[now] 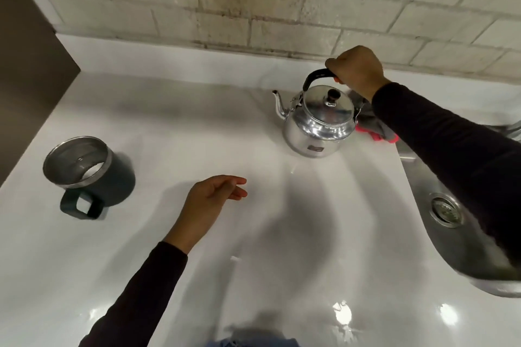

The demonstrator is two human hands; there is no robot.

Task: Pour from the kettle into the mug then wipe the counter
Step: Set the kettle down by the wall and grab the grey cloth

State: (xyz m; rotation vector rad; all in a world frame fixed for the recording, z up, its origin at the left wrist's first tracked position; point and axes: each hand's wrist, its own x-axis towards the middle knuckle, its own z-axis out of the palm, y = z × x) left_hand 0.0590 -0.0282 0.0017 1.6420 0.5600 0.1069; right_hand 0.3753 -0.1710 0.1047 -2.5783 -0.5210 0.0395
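A shiny metal kettle [320,122] with a black handle and lid knob stands on the white counter [197,121] toward the back right, spout pointing left. My right hand [356,70] is closed around the top of its handle. A dark mug [90,175] with a steel inside sits at the left, its handle facing me. My left hand [214,197] hovers over the middle of the counter with loose fingers, holding nothing. A grey and pink cloth [376,128] lies behind the kettle to its right, partly hidden by my right sleeve.
A steel sink [462,239] with a round drain [446,211] is sunk into the counter at the right, under my right arm. A tiled wall [253,8] runs along the back. A dark brown panel [28,65] borders the counter on the left.
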